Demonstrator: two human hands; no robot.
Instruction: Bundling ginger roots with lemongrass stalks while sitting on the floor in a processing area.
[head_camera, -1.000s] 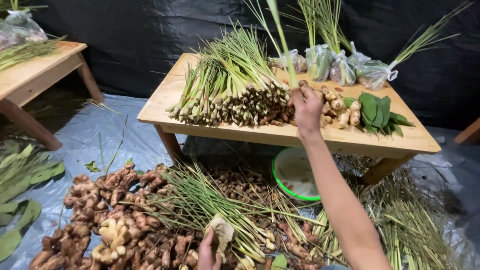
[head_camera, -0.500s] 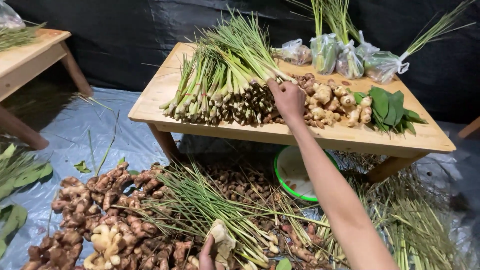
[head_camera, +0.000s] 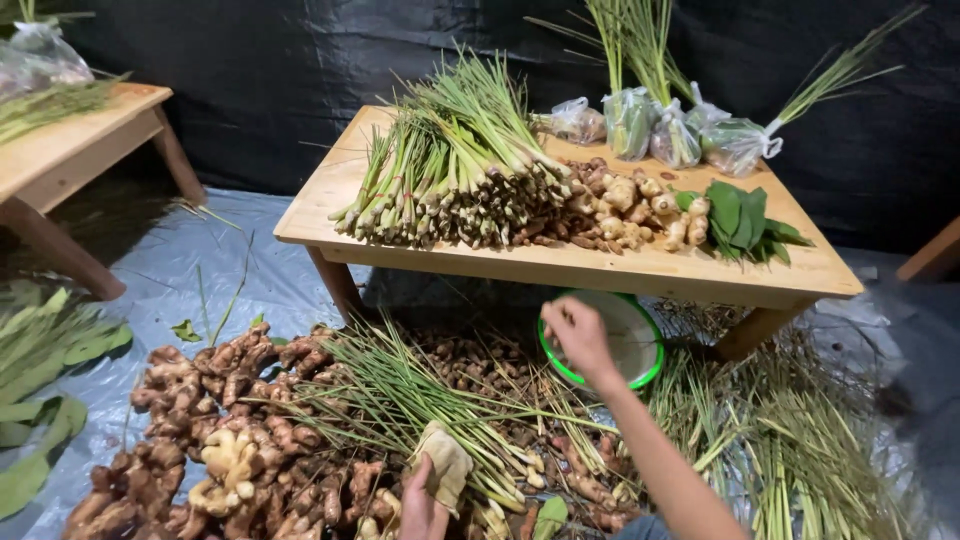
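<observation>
right hand (head_camera: 578, 335) lower centre, above floor roots, fingers loosely curled, nothing visibly held | left hand (head_camera: 422, 505) bottom edge, grip closed on pale cloth (head_camera: 442, 462) over lemongrass stalks (head_camera: 400, 400) | ginger pile (head_camera: 215, 440) lower left | green-rimmed bowl (head_camera: 625, 345) just beside right hand, under surface (head_camera: 560, 262)

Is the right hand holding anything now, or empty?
Empty, as far as shows: the right hand hangs loosely curled above the green-rimmed basin, nothing visible between its fingers.
</observation>
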